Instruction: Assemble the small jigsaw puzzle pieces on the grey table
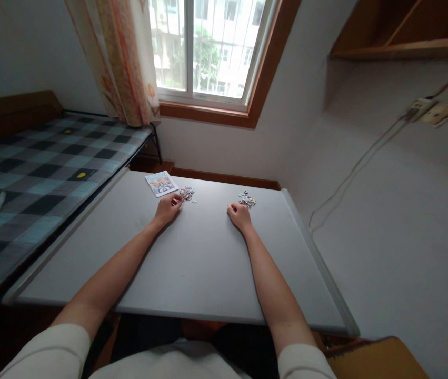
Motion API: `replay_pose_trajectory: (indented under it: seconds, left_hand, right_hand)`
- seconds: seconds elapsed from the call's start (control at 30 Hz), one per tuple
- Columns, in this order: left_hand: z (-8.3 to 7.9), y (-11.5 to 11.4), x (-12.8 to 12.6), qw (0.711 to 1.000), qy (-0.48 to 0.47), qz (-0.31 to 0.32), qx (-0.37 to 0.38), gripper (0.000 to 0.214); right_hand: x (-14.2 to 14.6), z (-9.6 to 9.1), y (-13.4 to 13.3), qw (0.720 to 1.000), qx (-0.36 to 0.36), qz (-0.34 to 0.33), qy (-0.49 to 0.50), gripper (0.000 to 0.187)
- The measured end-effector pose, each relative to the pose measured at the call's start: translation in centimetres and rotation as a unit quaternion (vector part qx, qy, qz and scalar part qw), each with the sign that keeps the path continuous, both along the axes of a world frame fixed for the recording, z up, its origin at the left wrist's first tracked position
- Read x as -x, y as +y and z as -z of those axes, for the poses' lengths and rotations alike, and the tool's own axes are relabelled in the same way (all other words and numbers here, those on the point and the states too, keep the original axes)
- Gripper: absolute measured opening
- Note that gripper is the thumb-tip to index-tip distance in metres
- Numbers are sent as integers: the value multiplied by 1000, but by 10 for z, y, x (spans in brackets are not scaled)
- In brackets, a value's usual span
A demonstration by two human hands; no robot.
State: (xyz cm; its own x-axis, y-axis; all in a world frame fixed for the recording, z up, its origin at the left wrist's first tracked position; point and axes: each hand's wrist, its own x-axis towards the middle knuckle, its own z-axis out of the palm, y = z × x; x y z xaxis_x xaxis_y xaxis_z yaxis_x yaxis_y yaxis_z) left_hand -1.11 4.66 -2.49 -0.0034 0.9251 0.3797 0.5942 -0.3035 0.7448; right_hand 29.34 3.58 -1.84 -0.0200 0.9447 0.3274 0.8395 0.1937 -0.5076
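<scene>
My left hand (168, 207) rests on the table with its fingers curled at the near edge of a pile of small jigsaw puzzle pieces (187, 193). Whether a piece sits between those fingertips is too small to tell. Just beyond that hand lies a square picture card (161, 183) with a colourful print. Closed and curled inward, my right hand (239, 215) is on the tabletop just in front of a second pile of puzzle pieces (248, 200). Its inside is hidden. One light loose piece (195, 201) lies beside the left pile.
The grey-white table (200, 263) has raised side edges. To the left stands a bed with a checked cover (61, 152). Beyond the table are a curtain (125, 58) and window. A power cord (350, 173) hangs along the right wall, and a yellowish chair (381, 360) is at lower right.
</scene>
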Motion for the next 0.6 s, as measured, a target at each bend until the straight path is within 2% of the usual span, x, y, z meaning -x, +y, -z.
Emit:
replay_pose_trajectory:
  seconds: [0.2, 0.4, 0.53, 0.6]
  left_hand:
    - [0, 1, -1, 1000, -11, 7, -4, 21]
    - [-3, 0, 1, 997, 78, -11, -11, 12]
    - [-5, -4, -3, 987, 137, -56, -59, 16]
    - [-7, -8, -7, 984, 161, -26, -74, 20]
  right_hand:
    - [1, -1, 0, 1000, 5, 4, -6, 32]
    - [0, 1, 0, 1000, 1, 0, 0, 33]
    - [-1, 2, 0, 1000, -2, -1, 7, 32]
    - [-1, 2, 0, 1000, -1, -1, 8, 32]
